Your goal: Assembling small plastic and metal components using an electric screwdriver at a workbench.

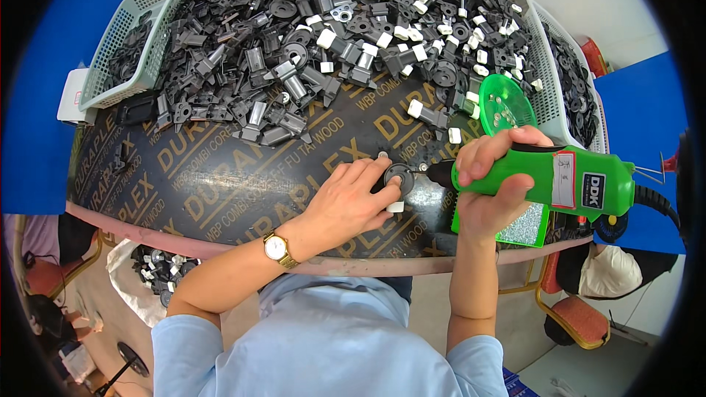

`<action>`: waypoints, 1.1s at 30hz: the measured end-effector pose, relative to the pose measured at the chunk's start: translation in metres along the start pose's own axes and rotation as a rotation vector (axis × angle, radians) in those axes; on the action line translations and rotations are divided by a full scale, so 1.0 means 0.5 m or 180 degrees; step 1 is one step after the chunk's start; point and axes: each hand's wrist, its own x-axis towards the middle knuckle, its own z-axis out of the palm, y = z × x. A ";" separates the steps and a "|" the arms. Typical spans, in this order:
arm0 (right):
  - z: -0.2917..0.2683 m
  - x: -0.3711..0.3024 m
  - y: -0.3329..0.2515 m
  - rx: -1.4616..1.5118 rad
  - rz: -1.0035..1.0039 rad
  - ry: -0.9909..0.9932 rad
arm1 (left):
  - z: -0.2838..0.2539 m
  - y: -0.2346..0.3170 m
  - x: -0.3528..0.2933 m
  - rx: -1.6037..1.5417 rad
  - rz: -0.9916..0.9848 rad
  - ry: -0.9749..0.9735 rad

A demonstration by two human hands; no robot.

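My right hand [489,191] is wrapped round a green electric screwdriver [546,170], which lies almost level with its black nose pointing left. The tip of its bit meets or nearly meets a round black plastic part [399,176]; I cannot tell whether it touches. The fingers of my left hand [351,202] are closed on that part and press it to the dark tabletop [198,184]. A small white block [396,206] shows at its lower edge, partly under my fingers. Beyond the screwdriver stands a bright green dish [507,88] with small metal pieces in it.
A large heap of black plastic parts [243,37] and white caps covers the far table. Pale baskets of black parts stand at the left [110,66] and right [540,66]. A green box [544,231] of small silvery pieces sits below the screwdriver. A white sack [121,279] hangs below.
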 end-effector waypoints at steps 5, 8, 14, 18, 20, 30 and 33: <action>0.005 -0.001 -0.002 -0.0079 -0.0043 0.0011 | -0.002 0.000 0.000 0.0016 0.0006 0.0021; 0.010 -0.001 0.000 0.0004 -0.0018 -0.0055 | 0.000 -0.002 -0.001 0.0007 0.0017 0.0039; 0.026 0.003 0.004 -0.0044 0.0023 -0.0260 | 0.002 -0.005 -0.003 0.0027 0.0056 0.0141; 0.050 0.004 0.013 -0.0100 0.0238 -0.0231 | 0.006 -0.005 -0.003 -0.0032 0.0076 -0.0057; 0.063 0.007 0.011 -0.0228 0.0490 0.0048 | 0.011 -0.004 -0.004 -0.0010 0.0053 0.0035; 0.051 0.019 -0.012 -0.0378 0.0267 0.0266 | 0.019 0.005 0.002 0.0019 -0.0033 0.0024; -0.030 0.020 -0.075 -0.0378 0.0083 0.0292 | 0.016 0.000 0.000 0.0022 0.0005 -0.0061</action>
